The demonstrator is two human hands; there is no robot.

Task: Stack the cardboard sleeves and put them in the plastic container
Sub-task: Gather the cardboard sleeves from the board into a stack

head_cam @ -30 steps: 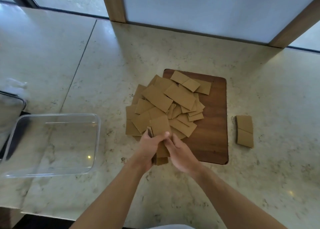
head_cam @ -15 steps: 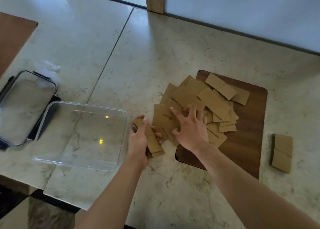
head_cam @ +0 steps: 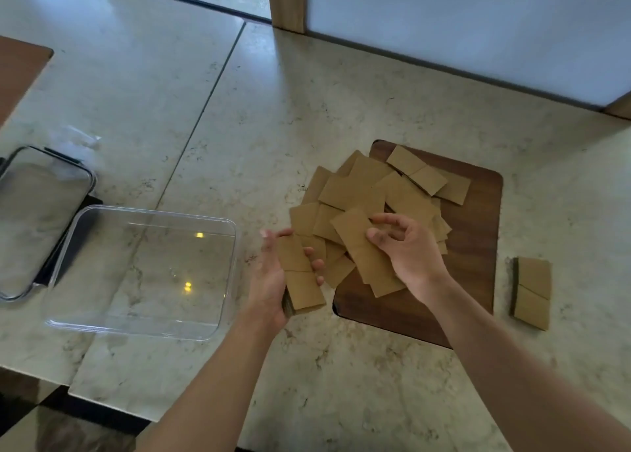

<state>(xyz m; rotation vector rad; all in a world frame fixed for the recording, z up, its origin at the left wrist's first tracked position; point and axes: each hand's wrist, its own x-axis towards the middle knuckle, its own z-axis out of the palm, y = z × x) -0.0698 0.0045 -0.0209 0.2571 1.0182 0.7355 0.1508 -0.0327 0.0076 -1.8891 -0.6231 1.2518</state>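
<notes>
In the head view, our left hand (head_cam: 273, 277) is closed around a small stack (head_cam: 300, 277) beside the empty container (head_cam: 143, 328). Our right hand (head_cam: 409, 250) pinches one sleeve (head_cam: 358, 243) over the pile (head_cam: 372, 195) on the board (head_cam: 478, 263). We should lay it flat on the stack, edges aligned, before we add more.
</notes>
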